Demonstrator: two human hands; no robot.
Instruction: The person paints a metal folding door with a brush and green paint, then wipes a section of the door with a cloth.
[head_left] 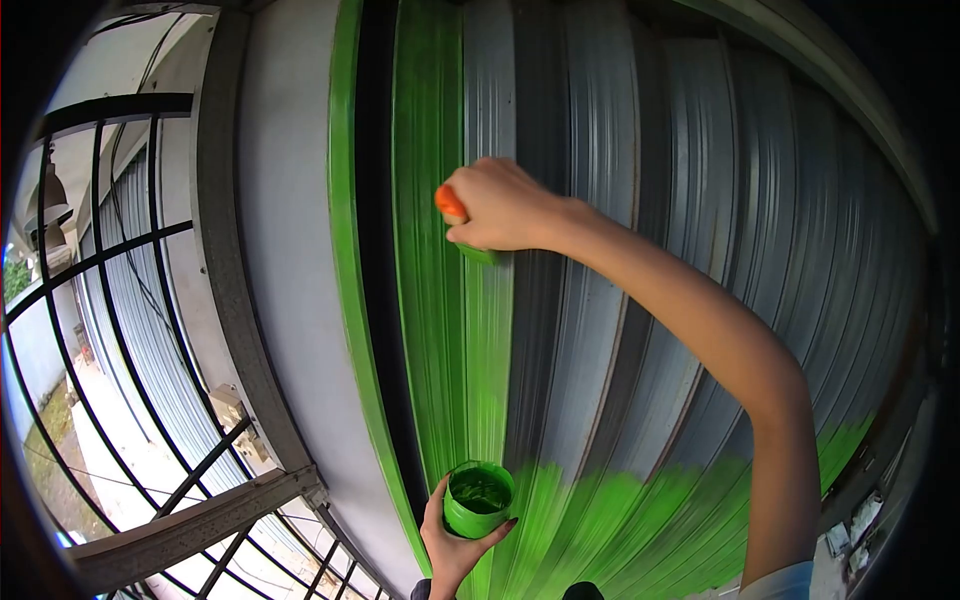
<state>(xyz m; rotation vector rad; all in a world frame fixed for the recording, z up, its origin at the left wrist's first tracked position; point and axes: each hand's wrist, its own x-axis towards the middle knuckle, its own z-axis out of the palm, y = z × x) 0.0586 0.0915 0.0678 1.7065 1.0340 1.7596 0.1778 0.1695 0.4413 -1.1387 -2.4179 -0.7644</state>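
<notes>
My right hand (507, 205) is closed around a paintbrush (451, 204) with an orange handle. Green bristles show just beneath the fist, against a ribbed metal panel (598, 130). Low in the view, my left hand (452, 558) grips a small round tub of green paint (472, 526), thumb and fingers on either side of its wall. The tub's mouth faces me, and dark green paint shows inside. Wet-looking green covers the panel's left ribs and a band along its lower part; the remaining ribs are bare grey.
Left of the panel runs a plain pale wall strip (285, 200) beside a grey metal frame post (225, 180). Black window bars (110, 255) stand further left, with daylight and a yard beyond. Some small pale items (865, 520) lie at the lower right.
</notes>
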